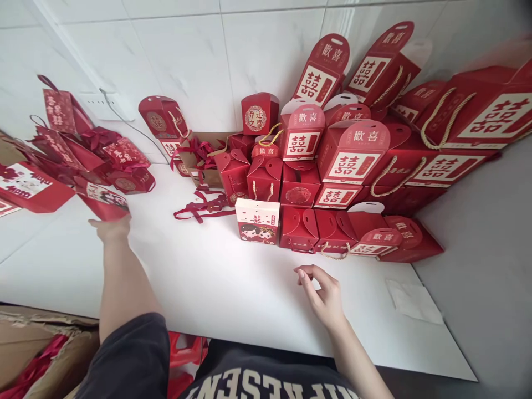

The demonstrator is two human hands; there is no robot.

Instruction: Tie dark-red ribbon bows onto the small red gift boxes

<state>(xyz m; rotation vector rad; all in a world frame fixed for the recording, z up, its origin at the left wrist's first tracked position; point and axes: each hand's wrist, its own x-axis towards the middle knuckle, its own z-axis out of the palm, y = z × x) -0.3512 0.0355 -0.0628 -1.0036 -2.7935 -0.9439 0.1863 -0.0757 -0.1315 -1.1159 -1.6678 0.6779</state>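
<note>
My left hand [111, 226] reaches out at the left, fingers closed on the lower end of a red gift box [101, 200] with cartoon figures on its pale panel. That box is tilted and close to a pile of red gift bags. Over the bare table front, my right hand [322, 289] is held with thumb and index finger curled together and nothing visible in them. Ahead of it stands a small white-and-red candy box [257, 223] with two cartoon faces. Beside that box, a row of red gift boxes [298, 226] lines the table.
Red boxes with rope handles [390, 172] are stacked against the tiled wall [183, 61]. Dark red ribbons [203, 206] lie mid-table near an open cardboard box [189, 160]. A white tissue [413, 302] rests at right. Below left are a torn carton [70, 360] and a red stool [185, 352].
</note>
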